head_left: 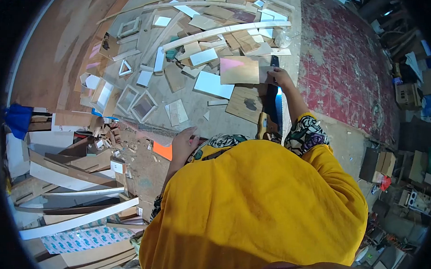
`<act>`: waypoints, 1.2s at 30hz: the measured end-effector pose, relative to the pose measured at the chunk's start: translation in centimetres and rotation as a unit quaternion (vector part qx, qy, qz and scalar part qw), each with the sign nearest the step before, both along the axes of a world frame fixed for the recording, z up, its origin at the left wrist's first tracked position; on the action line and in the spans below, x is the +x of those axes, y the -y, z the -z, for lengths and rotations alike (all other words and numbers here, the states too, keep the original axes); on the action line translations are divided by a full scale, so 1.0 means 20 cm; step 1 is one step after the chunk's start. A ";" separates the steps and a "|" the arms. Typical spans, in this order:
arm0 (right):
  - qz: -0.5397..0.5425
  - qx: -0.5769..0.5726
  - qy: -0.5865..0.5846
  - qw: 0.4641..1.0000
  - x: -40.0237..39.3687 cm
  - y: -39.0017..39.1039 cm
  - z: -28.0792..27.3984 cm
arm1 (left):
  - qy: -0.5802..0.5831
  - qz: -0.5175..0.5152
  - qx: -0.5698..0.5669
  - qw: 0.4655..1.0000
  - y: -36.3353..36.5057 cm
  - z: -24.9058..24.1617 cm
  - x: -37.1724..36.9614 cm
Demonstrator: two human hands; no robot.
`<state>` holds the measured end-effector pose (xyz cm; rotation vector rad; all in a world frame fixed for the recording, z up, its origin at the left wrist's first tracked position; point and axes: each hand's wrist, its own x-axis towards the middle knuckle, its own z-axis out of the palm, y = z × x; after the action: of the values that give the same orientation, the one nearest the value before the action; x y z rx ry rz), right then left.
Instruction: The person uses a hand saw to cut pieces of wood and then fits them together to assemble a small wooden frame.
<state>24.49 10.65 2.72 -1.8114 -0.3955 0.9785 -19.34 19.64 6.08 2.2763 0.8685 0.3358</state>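
Over the worktop [198, 111], the right hand [281, 78], nearly closed, pinches a panel's [239, 71] right end.

Scuffed red surface [341, 68], crumpled blue material [18, 121], orange piece [162, 150], teal-patterned sheet [86, 237], what looks like a cardboard box [408, 95]

R hand [278, 78] w/ wood pc [240, 70]

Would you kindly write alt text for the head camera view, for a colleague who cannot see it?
A person's right hand holds a thin, pink-and-tan board over a worktable strewn with wood offcuts and small frames, while the left hand is at its near edge. The person wears a yellow garment.
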 end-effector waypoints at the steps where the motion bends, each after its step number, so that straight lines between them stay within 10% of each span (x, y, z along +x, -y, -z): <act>1: -0.015 0.005 -0.011 1.000 0.02 0.01 0.05 | 0.004 0.002 -0.004 1.000 0.00 0.01 0.00; 5: -0.023 0.040 -0.051 0.998 0.03 0.01 0.15 | 0.011 0.012 0.000 1.000 -0.01 0.02 0.01; 7: -0.034 -0.141 0.403 0.904 -0.02 0.00 0.08 | 0.004 0.013 0.005 1.000 -0.01 0.02 0.01; 11: -0.051 -0.087 0.486 0.868 -0.19 -0.06 -0.11 | -0.019 0.025 0.014 0.999 -0.01 0.04 0.00; 14: -0.281 -0.128 0.529 0.791 -0.33 -0.13 -0.19 | -0.022 0.039 0.011 0.999 -0.01 0.04 0.01; 21: -0.333 -0.073 0.489 0.803 -0.25 -0.18 -0.17 | -0.019 0.011 0.017 1.000 0.02 0.00 -0.01; 27: -0.126 0.029 0.542 0.830 -0.07 -0.10 -0.15 | -0.019 -0.004 0.023 1.000 0.04 -0.01 -0.04; 36: -0.065 0.164 0.103 0.979 -0.21 -0.07 -0.16 | 0.007 0.016 0.012 1.000 0.04 -0.01 0.01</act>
<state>20.23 12.13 5.90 -1.6034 -0.7677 0.7623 -19.09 18.92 6.23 2.3051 0.8239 0.3480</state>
